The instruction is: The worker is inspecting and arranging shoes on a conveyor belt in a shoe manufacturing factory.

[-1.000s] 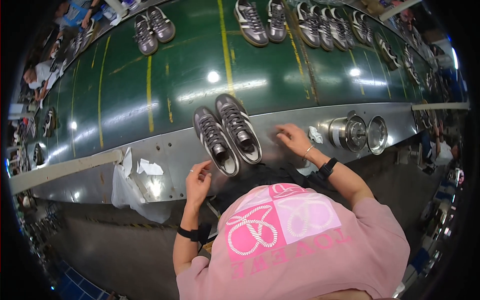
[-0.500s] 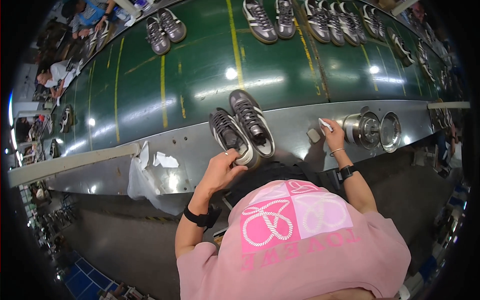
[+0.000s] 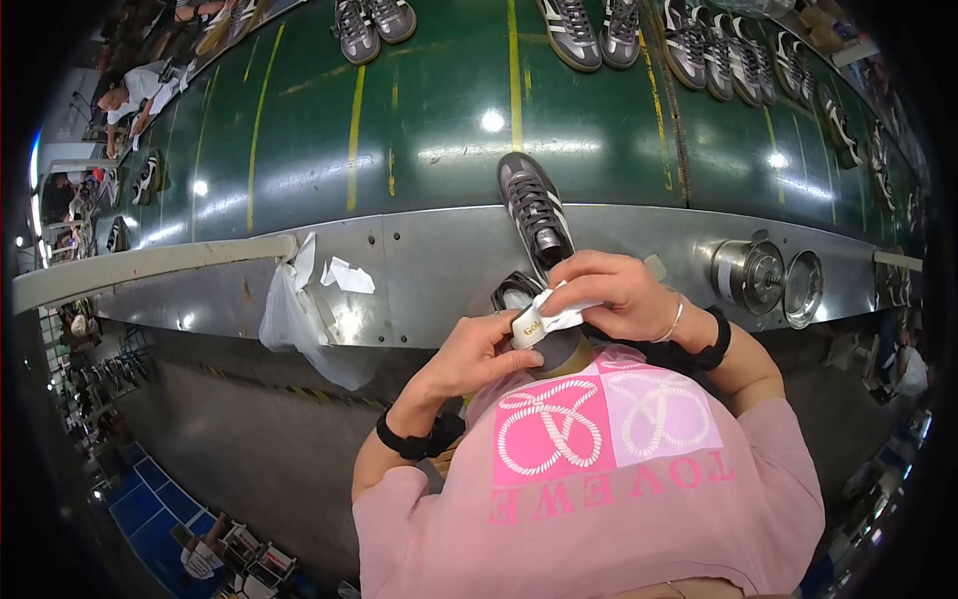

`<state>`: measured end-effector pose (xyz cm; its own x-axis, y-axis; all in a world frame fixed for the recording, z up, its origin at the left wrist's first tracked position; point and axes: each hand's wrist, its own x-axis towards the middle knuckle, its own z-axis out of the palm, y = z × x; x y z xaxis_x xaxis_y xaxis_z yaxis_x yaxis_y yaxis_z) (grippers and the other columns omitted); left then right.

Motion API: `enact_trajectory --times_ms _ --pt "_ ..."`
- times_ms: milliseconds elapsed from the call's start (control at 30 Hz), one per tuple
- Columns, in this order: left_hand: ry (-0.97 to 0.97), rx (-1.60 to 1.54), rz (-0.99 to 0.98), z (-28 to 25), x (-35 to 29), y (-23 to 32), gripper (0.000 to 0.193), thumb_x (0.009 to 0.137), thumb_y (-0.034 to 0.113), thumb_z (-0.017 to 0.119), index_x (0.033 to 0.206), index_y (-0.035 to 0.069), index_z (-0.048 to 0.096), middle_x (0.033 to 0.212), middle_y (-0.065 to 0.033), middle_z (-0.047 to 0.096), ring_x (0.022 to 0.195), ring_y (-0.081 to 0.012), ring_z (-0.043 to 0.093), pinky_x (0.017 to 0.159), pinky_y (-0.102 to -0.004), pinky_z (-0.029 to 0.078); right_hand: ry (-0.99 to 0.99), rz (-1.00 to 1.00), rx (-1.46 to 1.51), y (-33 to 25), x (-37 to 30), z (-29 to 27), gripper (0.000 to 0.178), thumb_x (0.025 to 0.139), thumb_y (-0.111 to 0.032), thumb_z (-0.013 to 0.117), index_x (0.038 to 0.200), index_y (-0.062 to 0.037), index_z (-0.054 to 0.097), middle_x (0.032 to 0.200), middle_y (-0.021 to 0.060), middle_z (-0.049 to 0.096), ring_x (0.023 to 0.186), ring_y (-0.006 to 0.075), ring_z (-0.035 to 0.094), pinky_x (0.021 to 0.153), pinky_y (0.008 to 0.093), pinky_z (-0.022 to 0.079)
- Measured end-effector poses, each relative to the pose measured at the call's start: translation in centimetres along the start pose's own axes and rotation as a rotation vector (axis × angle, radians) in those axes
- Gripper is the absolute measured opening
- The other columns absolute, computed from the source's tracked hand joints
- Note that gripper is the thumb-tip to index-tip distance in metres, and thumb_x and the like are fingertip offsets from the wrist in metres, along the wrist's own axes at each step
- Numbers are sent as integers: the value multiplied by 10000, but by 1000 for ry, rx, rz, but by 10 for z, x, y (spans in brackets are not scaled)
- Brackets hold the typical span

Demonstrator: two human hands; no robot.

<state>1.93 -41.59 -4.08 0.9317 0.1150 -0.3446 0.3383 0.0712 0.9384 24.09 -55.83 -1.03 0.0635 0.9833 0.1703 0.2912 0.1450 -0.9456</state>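
A dark grey sneaker [image 3: 562,351] with a white heel tab [image 3: 527,327] is lifted at the near edge of the metal ledge, close to my shirt. My left hand [image 3: 479,357] pinches it by the heel. In my right hand [image 3: 621,292] is a crumpled white cloth [image 3: 567,311], held against the heel tab. Most of the lifted shoe is hidden by my hands. Its matching sneaker [image 3: 534,205] lies just beyond, toe away from me, across the ledge and the green surface. A small pale block [image 3: 655,267] sits beside my right hand, partly covered by it.
At right on the metal ledge [image 3: 439,255] stand a steel pot [image 3: 743,275] and a round steel dish [image 3: 802,288]. White paper scraps [image 3: 347,277] and a plastic bag [image 3: 284,314] are at left, by a pale bar [image 3: 160,272]. More sneakers [image 3: 571,30] line the far green surface [image 3: 429,110].
My left hand has raised one sneaker off the ledge and drawn it toward me. My right hand has come left with the white cloth onto its heel. The view has shifted slightly.
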Motion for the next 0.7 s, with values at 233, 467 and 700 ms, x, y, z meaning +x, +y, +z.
enact_trajectory --times_ms 233,467,700 --pt "-20 55 11 -3 -1 6 482 842 356 786 1181 44 645 762 -86 637 632 -157 562 602 -311 452 -87 -74 -210 16 -13 3 368 730 101 643 1025 -110 700 1035 93 639 927 289 659 799 376 548" --pt "-99 230 25 -8 10 16 465 835 424 769 1080 48 649 760 -106 636 588 -233 587 568 -337 450 -28 -108 -218 -2 4 7 410 695 111 645 1034 -108 718 1034 103 649 916 289 666 789 369 556" --pt "-81 267 105 -6 17 19 471 840 442 752 1084 52 650 805 -117 662 632 -265 634 583 -357 470 -44 -89 -237 1 -2 -3 422 690 117 638 1033 -117 717 1016 101 649 890 294 665 765 369 555"
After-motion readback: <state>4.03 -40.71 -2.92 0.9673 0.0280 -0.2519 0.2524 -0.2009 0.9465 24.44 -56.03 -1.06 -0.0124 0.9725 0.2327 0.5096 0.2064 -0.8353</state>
